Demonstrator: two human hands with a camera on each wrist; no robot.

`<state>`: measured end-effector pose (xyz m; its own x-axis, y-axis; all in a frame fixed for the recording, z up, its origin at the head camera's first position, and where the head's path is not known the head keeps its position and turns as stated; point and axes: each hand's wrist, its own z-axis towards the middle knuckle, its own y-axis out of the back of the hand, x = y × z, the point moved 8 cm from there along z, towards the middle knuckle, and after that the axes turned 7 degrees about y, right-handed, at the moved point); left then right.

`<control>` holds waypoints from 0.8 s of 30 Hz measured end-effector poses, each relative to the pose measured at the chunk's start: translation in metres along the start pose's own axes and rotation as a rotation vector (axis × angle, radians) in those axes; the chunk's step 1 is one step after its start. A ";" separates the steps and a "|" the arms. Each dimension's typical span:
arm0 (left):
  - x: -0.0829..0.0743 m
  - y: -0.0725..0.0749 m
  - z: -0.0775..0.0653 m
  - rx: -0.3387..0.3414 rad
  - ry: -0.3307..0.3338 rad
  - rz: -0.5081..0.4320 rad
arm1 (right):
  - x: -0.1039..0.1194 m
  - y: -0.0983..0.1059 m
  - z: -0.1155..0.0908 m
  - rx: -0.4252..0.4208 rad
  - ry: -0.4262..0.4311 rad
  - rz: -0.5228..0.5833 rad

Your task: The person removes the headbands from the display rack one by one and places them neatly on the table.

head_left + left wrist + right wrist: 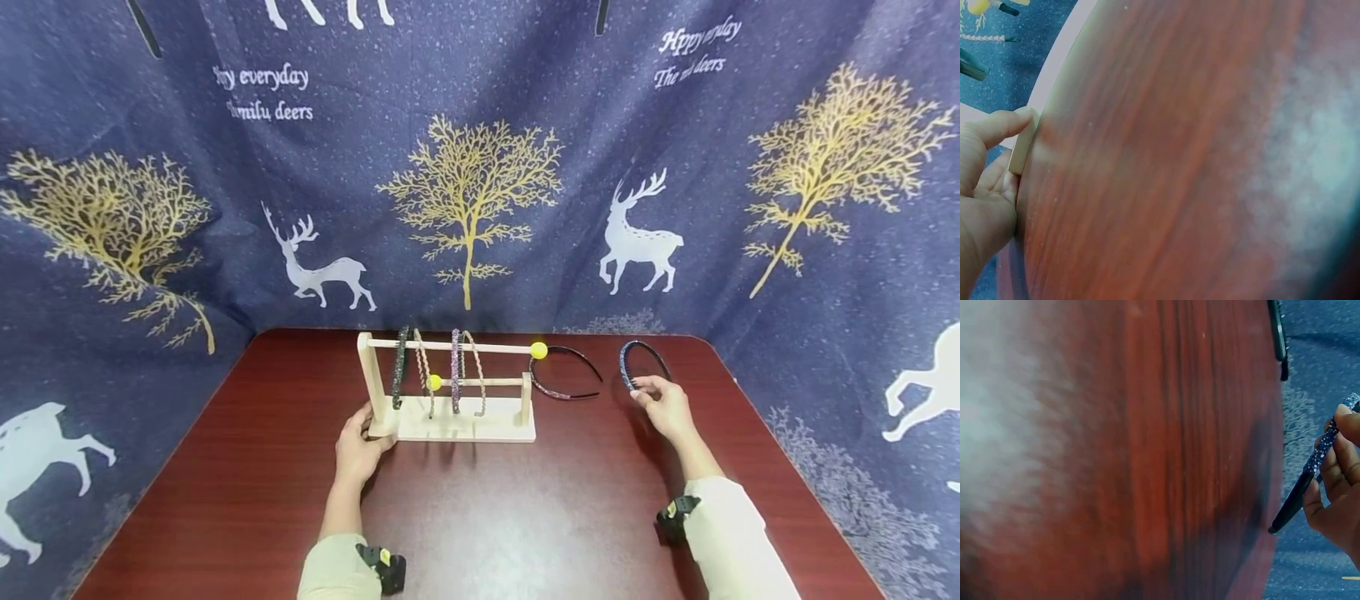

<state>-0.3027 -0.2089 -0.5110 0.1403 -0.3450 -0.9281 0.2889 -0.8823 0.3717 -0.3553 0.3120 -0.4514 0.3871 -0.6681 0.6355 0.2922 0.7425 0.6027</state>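
My left hand (357,450) grips the left end of a pale wooden headband stand (480,433), thumb at the front edge of its base; the left wrist view shows thumb and fingers on the base corner (1021,147). On the stand's two rods hang a dark glittery headband (400,367), a purple glittery one (455,367) and two beige braided ones, including the one at right (481,387). At the right, my right hand (666,408) pinches a blue glittery headband (623,365) near one end. Its black tip (1288,506) points down past the fingers in the right wrist view.
A dark headband with a pinkish glittery side (558,394) lies on the table between the stand and my right hand. Yellow balls cap the rods, one on the upper rod (538,351). Behind the red-brown table (525,517) hangs a blue printed cloth (517,275).
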 end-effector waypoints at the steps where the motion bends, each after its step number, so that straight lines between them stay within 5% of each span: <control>1: 0.000 0.001 0.000 -0.002 -0.001 0.000 | -0.001 -0.001 0.002 0.011 -0.004 -0.011; 7: -0.002 0.003 0.003 -0.003 -0.013 0.005 | -0.015 -0.010 0.014 0.043 -0.065 -0.051; 16: -0.003 0.003 0.004 -0.013 -0.015 0.016 | -0.020 -0.018 0.014 0.019 -0.032 0.078; 24: -0.002 0.003 0.000 -0.010 -0.015 0.002 | -0.034 -0.032 0.011 0.068 -0.134 -0.089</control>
<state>-0.3024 -0.2109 -0.5083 0.1261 -0.3513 -0.9277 0.2979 -0.8786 0.3732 -0.3876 0.3105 -0.4868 0.2414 -0.7346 0.6341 0.2585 0.6785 0.6876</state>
